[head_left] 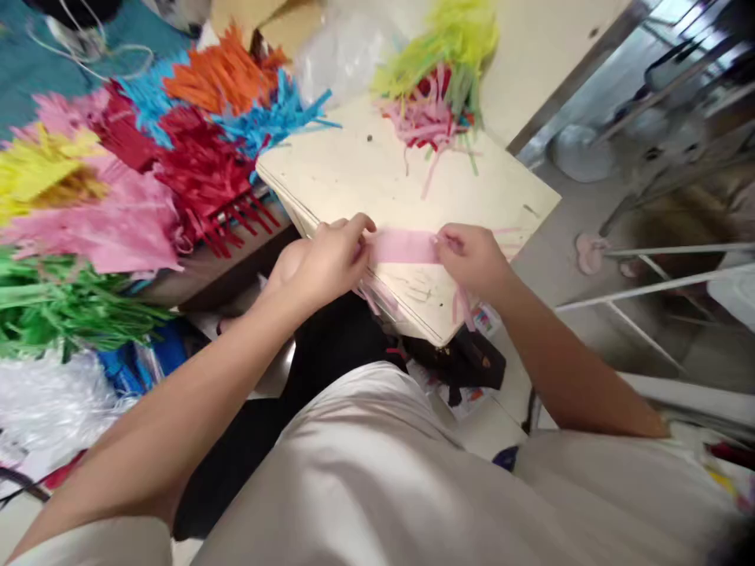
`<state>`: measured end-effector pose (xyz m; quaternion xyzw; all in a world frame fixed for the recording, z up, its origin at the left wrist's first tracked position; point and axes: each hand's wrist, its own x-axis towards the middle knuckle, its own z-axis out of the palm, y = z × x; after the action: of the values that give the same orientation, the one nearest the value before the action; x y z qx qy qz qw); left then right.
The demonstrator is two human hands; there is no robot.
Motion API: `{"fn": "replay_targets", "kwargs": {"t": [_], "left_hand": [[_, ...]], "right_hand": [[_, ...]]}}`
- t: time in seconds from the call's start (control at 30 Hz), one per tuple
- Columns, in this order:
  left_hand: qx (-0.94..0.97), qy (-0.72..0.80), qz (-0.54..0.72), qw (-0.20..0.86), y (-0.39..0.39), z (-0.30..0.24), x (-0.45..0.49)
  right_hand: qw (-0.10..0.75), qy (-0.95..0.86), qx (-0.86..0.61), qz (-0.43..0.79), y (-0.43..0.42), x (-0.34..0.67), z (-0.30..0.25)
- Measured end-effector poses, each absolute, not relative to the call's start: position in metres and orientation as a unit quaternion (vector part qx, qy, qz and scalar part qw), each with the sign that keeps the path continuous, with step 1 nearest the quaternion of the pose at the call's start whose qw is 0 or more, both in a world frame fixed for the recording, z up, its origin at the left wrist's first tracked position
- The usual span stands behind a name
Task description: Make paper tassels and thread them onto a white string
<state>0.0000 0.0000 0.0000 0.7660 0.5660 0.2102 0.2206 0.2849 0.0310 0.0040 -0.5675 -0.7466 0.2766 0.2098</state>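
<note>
A pink tissue paper piece [404, 246] is stretched between my two hands just above the pale board. My left hand [339, 255] pinches its left end, with thumb and forefinger together. At the other end my right hand [472, 253] grips the paper between closed fingers. Fringed pink strips [464, 306] hang past the board's near edge below my right hand, and others dangle beneath my left hand. Whether these strips belong to the held piece I cannot tell. The board [330, 181] lies under both hands, its near corner pointing toward me.
Fringed paper bundles in red [200, 161], orange [227, 71], blue [277, 114], pink [112, 216] and green [71, 303] crowd the left. A yellow bundle [448, 39] and pink strips [428, 114] lie at the board's far side. Metal-framed furniture [666, 263] stands on the right.
</note>
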Motion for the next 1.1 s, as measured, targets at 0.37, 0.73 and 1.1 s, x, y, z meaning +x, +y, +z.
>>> {"fn": "replay_targets", "kwargs": {"t": [0.37, 0.73, 1.1], "left_hand": [[0.743, 0.601, 0.173, 0.239, 0.007, 0.014, 0.008], [0.758, 0.605, 0.161, 0.185, 0.007, -0.004, 0.015], [0.758, 0.603, 0.162, 0.188, 0.011, -0.006, 0.015]], "right_hand": [[0.184, -0.783, -0.586, 0.099, 0.022, 0.276, -0.02], [0.179, -0.795, -0.578, 0.038, 0.02, 0.275, -0.038], [0.172, -0.795, -0.581, 0.04, 0.02, 0.275, -0.04]]}}
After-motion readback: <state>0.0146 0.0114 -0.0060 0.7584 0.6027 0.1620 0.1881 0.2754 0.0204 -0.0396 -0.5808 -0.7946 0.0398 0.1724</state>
